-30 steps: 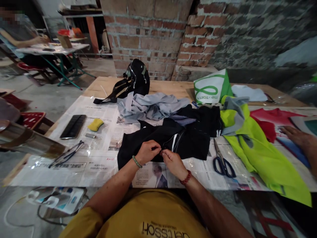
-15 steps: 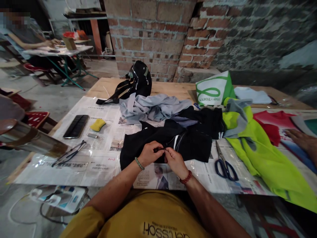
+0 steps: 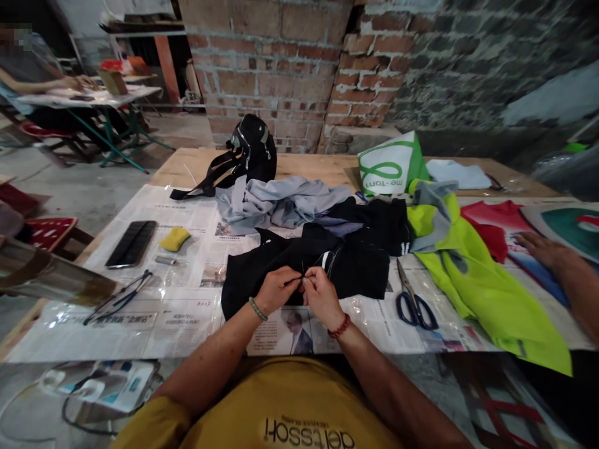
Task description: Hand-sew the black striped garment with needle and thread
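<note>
A black garment point(image 3: 262, 255) lies spread on newspaper in front of me. At its near edge my left hand point(image 3: 279, 289), with a green bead bracelet above it, is closed in a pinch on a bit of the black cloth. Fingertip to fingertip with it, my right hand point(image 3: 322, 294), wearing a red bead bracelet, is also pinched shut. What lies between its fingers is too small to make out. Thin pale thread point(image 3: 330, 265) and a white strip point(image 3: 325, 259) show on the garment just beyond the fingers. To the right rest scissors point(image 3: 414, 302) with dark blue handles.
Left are a phone point(image 3: 131, 244), yellow sponge point(image 3: 174, 238), thread spool point(image 3: 165, 260), glasses point(image 3: 122, 298) and a tilted bottle point(image 3: 51, 268). Behind lie grey cloth point(image 3: 285, 199), a black bag point(image 3: 255, 149) and a green-white bag point(image 3: 390, 165). A neon-yellow garment point(image 3: 482, 287) and another person's hand point(image 3: 543, 249) are right.
The view has swung slightly right, so the table's things appear farther left. My hands remain together at the black garment, with small finger movement. The other person's hand rests over the coloured cloth.
</note>
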A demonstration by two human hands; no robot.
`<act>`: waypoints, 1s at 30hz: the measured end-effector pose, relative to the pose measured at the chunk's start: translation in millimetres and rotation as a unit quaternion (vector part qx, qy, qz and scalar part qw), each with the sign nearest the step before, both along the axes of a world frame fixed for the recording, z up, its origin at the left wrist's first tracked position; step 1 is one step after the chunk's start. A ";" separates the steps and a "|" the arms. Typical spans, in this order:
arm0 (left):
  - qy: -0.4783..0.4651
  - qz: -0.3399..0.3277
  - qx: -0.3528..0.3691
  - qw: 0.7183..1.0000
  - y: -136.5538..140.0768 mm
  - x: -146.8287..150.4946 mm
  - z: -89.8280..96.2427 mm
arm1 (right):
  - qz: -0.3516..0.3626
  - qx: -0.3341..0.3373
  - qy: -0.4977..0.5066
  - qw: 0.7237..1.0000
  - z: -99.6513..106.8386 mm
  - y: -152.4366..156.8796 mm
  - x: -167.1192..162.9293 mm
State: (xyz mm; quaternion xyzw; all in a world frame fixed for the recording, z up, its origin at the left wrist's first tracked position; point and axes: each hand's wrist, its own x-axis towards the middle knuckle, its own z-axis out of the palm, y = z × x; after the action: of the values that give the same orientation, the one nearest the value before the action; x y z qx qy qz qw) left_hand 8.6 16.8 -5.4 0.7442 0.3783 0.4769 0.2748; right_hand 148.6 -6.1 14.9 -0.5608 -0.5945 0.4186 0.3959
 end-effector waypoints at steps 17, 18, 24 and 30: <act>0.007 0.031 0.056 0.998 -1.8 1.4 3.4 | -0.024 0.190 -0.096 0.977 31.8 38.5 39.8; 0.017 0.026 0.063 0.998 -2.3 1.0 4.4 | 0.019 0.174 -0.084 0.981 30.4 42.5 36.7; 0.045 0.043 0.084 0.995 -2.6 -0.9 5.6 | 0.080 0.090 -0.078 0.990 19.5 42.6 28.6; 0.064 0.073 0.083 0.992 -2.0 1.3 1.7 | -0.004 0.115 -0.048 0.992 7.4 14.2 36.5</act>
State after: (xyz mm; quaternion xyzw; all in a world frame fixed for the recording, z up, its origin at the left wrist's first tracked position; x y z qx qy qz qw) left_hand 9.9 14.8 -3.7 0.7638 0.4071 0.4773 0.1516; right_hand 185.1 8.1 22.3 -0.5334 -0.6545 0.3185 0.4309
